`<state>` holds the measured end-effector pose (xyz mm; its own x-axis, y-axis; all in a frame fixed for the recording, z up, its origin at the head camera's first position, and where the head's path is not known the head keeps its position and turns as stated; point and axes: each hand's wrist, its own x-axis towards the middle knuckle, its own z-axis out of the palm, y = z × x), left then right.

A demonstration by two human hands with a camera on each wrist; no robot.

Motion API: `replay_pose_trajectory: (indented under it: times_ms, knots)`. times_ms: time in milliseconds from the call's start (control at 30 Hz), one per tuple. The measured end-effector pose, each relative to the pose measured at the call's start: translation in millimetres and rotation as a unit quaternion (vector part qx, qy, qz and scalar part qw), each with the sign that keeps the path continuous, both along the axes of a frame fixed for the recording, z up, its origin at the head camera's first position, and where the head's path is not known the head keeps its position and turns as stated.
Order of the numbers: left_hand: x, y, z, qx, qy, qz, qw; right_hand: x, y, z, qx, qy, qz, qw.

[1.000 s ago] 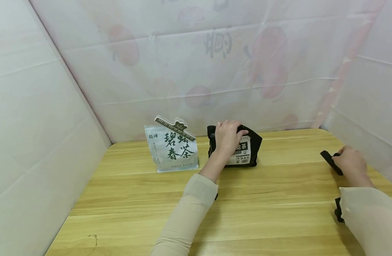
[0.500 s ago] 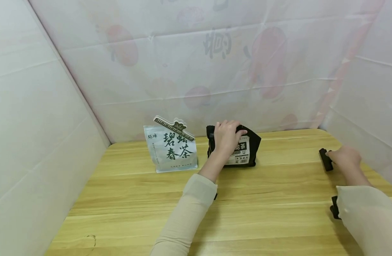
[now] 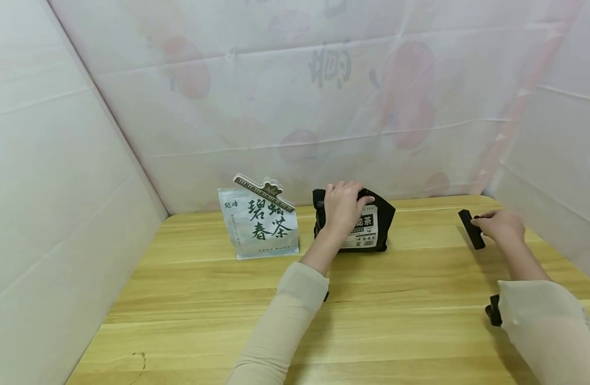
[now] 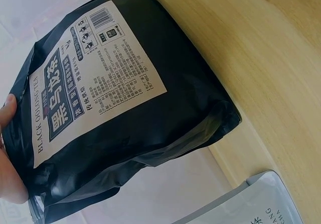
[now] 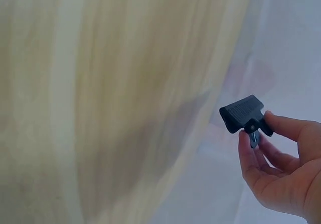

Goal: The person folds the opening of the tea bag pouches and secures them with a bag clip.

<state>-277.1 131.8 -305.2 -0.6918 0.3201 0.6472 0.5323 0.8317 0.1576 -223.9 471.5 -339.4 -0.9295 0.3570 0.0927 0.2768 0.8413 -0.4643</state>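
My left hand (image 3: pixel 342 211) grips the top of a black oolong tea bag (image 3: pixel 385 222), which stands upright at the back of the table. In the left wrist view, the bag (image 4: pixel 185 73) shows its pale label, and the fingers (image 4: pixel 11 176) hold its upper edge. Off to the right, my right hand (image 3: pixel 505 229) pinches a black clip (image 3: pixel 469 229) above the table. The right wrist view has this clip (image 5: pixel 243 112) with its handles between thumb and fingers; they look unsqueezed or only slightly squeezed, I cannot tell which.
Left of the black bag stands a pale blue tea bag (image 3: pixel 263 235), with a wide piano-pattern clip (image 3: pixel 263 192) slanted across its top corner. The wooden table (image 3: pixel 203 310) ends at a printed cloth wall (image 3: pixel 256 96) behind. Small black pieces show beside both sleeves.
My right hand has moved left with the black clip, toward the black tea bag. The left hand and both bags look unmoved.
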Motion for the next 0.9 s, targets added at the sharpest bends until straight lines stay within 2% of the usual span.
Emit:
replay_pose_trajectory:
  times_ms: [333,533,900]
  knots:
    - [0.9,-1,0.8,-0.007,-0.004,0.004,1.0,-4.6,-29,5.1,-0.021,0.053,0.018,0.998]
    - [1.5,-1,1.3,-0.007,-0.007,0.003,1.0,-3.9,-45,8.8,-0.029,0.066,0.031,0.997]
    - [-0.5,0,-0.6,0.002,0.003,-0.001,1.0,-1.6,-72,19.5,-0.065,0.113,0.035,0.991]
